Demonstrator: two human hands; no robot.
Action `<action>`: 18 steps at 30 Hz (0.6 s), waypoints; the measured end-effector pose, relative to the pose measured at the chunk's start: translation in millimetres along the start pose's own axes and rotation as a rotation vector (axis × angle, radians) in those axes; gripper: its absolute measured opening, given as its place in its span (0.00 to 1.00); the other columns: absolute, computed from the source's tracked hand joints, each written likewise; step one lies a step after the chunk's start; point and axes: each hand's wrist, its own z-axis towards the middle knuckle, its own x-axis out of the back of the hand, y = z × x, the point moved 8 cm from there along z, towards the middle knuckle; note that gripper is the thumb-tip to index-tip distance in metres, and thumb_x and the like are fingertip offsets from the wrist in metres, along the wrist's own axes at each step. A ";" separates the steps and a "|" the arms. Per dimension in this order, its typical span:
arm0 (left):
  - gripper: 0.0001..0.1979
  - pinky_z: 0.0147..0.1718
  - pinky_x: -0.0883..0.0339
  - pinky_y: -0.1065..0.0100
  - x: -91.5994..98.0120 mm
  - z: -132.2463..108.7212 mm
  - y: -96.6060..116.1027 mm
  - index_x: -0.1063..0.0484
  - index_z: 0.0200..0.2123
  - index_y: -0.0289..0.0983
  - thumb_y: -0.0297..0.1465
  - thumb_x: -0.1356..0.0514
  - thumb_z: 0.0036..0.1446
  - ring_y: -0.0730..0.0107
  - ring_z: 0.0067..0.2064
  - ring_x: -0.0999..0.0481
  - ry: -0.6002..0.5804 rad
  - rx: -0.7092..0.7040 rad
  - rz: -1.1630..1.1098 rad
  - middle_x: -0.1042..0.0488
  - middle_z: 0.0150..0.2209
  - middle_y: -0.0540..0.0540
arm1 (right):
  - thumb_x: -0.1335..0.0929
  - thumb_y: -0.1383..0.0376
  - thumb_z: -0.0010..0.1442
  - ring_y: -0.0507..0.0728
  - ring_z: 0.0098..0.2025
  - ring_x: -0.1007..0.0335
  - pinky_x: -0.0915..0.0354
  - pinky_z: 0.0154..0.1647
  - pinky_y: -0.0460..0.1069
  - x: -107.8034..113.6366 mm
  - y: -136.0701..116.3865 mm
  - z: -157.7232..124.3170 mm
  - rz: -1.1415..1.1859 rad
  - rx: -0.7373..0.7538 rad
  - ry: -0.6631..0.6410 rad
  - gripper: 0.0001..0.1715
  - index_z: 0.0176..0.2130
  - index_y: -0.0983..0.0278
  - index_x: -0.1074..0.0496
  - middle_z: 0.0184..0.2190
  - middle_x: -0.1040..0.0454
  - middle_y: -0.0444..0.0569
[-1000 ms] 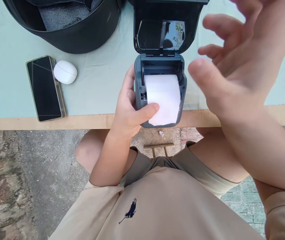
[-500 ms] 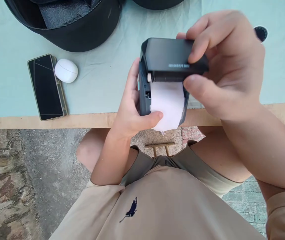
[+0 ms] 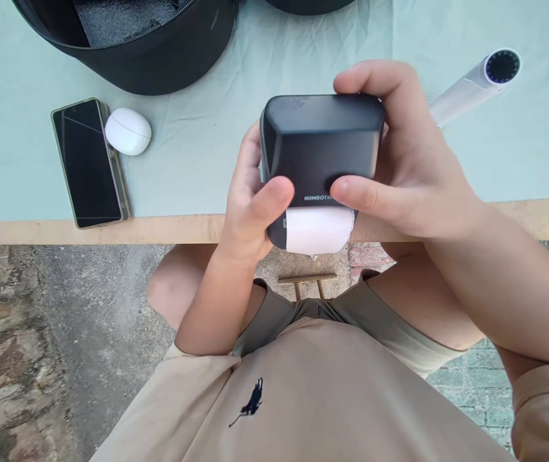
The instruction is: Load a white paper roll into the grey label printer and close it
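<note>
Between my hands, above the table's near edge, is a black label printer (image 3: 325, 154) with NIIMBOT lettering on its lid. The lid lies down over the body. A strip of white label paper (image 3: 320, 230) sticks out from under the lid's near edge. My left hand (image 3: 255, 205) wraps the printer's left side, its thumb pressing near the lid's lower left corner. My right hand (image 3: 404, 154) grips the right side, with the thumb on the lid front and a finger over the far edge. The printer's underside is hidden.
A smartphone (image 3: 89, 167) lies at the left with a white rounded case (image 3: 128, 131) against it. Behind stands an open black zippered bag (image 3: 178, 54), and another black item (image 3: 308, 5) is cut off at the top. A white tube (image 3: 471, 90) lies at the right.
The printer's lid has swung down from raised to closed over the paper. My right hand moved down and left with it, uncovering the white tube. My left thumb shifted from the paper onto the lid.
</note>
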 end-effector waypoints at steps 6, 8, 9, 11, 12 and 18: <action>0.19 0.47 0.30 0.55 -5.8 -5.0 -1.9 0.35 0.47 0.43 0.40 0.43 0.51 0.50 0.61 0.36 0.151 0.048 0.094 0.27 0.42 0.45 | 0.31 0.57 0.53 0.55 0.48 0.34 0.32 0.31 0.46 -4.7 2.3 -0.5 0.146 -0.039 -0.048 0.35 0.55 0.59 0.48 0.56 0.41 0.52; 0.19 0.50 0.31 0.55 -4.8 -5.8 0.7 0.35 0.48 0.43 0.40 0.44 0.52 0.52 0.62 0.36 0.187 0.040 0.092 0.27 0.43 0.45 | 0.31 0.58 0.52 0.55 0.48 0.34 0.33 0.30 0.46 -4.2 1.7 -0.8 0.141 -0.030 -0.041 0.35 0.55 0.59 0.47 0.55 0.41 0.52; 0.19 0.52 0.32 0.55 -5.7 -5.4 2.0 0.34 0.47 0.43 0.40 0.43 0.52 0.53 0.62 0.37 0.167 0.039 0.081 0.27 0.44 0.45 | 0.31 0.58 0.52 0.54 0.47 0.34 0.33 0.30 0.46 -4.1 2.5 -0.9 0.151 -0.038 -0.040 0.35 0.55 0.59 0.47 0.56 0.41 0.52; 0.18 0.55 0.34 0.56 -9.6 -3.7 3.9 0.33 0.47 0.44 0.41 0.43 0.54 0.55 0.64 0.40 0.070 0.046 0.042 0.27 0.47 0.46 | 0.31 0.59 0.53 0.53 0.46 0.34 0.31 0.31 0.45 -4.8 5.2 -1.0 0.181 -0.066 -0.051 0.35 0.56 0.58 0.48 0.57 0.42 0.51; 0.17 0.57 0.36 0.56 -11.2 -3.0 2.5 0.33 0.48 0.44 0.41 0.46 0.57 0.56 0.65 0.43 0.018 0.078 0.023 0.27 0.49 0.46 | 0.31 0.58 0.54 0.52 0.46 0.33 0.31 0.33 0.45 -4.4 6.3 -1.0 0.184 -0.078 -0.052 0.35 0.56 0.58 0.49 0.57 0.42 0.51; 0.20 0.63 0.44 0.56 5.6 0.4 0.2 0.27 0.42 0.40 0.45 0.53 0.62 0.58 0.69 0.52 0.116 0.111 0.047 0.23 0.44 0.47 | 0.33 0.58 0.56 0.54 0.56 0.39 0.33 0.53 0.49 11.5 -2.3 -0.4 0.060 0.031 0.055 0.30 0.56 0.61 0.42 0.56 0.40 0.50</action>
